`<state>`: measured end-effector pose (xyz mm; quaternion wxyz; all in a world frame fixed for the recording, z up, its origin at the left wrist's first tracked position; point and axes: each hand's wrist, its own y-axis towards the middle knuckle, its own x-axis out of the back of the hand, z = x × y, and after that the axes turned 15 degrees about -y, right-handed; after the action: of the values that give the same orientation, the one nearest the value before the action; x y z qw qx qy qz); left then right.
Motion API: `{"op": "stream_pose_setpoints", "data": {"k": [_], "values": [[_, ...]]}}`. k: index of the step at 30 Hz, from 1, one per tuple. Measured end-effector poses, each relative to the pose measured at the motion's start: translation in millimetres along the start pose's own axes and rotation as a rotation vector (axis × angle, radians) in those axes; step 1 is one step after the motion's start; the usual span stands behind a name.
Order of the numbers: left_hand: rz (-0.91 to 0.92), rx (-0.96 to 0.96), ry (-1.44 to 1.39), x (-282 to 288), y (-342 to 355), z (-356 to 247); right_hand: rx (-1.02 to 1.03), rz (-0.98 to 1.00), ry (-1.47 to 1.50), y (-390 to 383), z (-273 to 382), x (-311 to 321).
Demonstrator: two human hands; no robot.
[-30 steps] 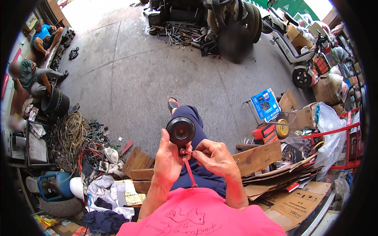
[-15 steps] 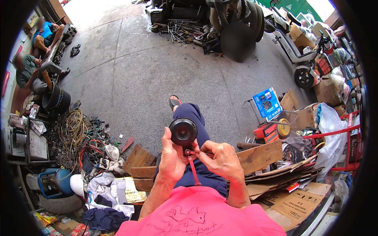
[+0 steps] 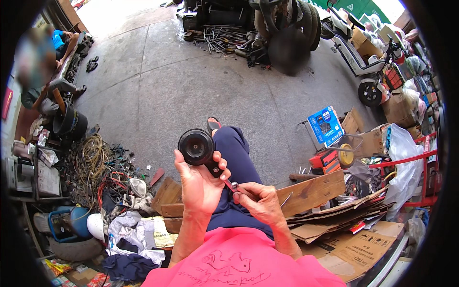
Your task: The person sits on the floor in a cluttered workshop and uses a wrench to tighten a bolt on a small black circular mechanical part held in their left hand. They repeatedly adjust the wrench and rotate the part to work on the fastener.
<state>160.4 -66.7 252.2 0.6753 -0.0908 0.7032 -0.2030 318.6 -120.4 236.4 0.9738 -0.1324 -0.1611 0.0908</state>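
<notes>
My left hand (image 3: 203, 189) is closed around the black bracket of a round black disc (image 3: 196, 146) that looks like a vehicle horn. A shiny bolt (image 3: 215, 170) shows on the bracket, by my fingertips. Just to the right, my right hand (image 3: 262, 203) pinches a small metal tool with a shiny round end (image 3: 234, 185), apart from the bolt. Beyond that hand sticks out a thin metal rod (image 3: 287, 199), perhaps part of the same tool. A narrow red strip (image 3: 228, 182) runs between the two hands; what it belongs to is unclear.
Wooden boards (image 3: 313, 192) and flattened cardboard (image 3: 358, 248) lie right of my legs, near a blue box (image 3: 325, 126). Tangled cables (image 3: 92, 158) and scrap are heaped at left, beside a black bucket (image 3: 70, 123). Two people sit at far left. An electric scooter (image 3: 358, 60) stands at far right.
My left hand has moved left and slightly up with the horn-like disc and tilted it, exposing the bracket. The metal tool's round end has come away from the bolt in my right hand.
</notes>
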Motion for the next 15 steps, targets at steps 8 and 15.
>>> {"op": "stream_pose_setpoints", "data": {"k": [8,15], "values": [[0.216,-0.073,0.183,15.3,1.0,-2.8,0.084,-0.040,0.147,0.8,-7.7,-2.8],[0.267,-0.065,0.543,5.8,-9.6,-16.7,0.060,-0.025,0.205,-1.3,-3.0,0.8]]}}
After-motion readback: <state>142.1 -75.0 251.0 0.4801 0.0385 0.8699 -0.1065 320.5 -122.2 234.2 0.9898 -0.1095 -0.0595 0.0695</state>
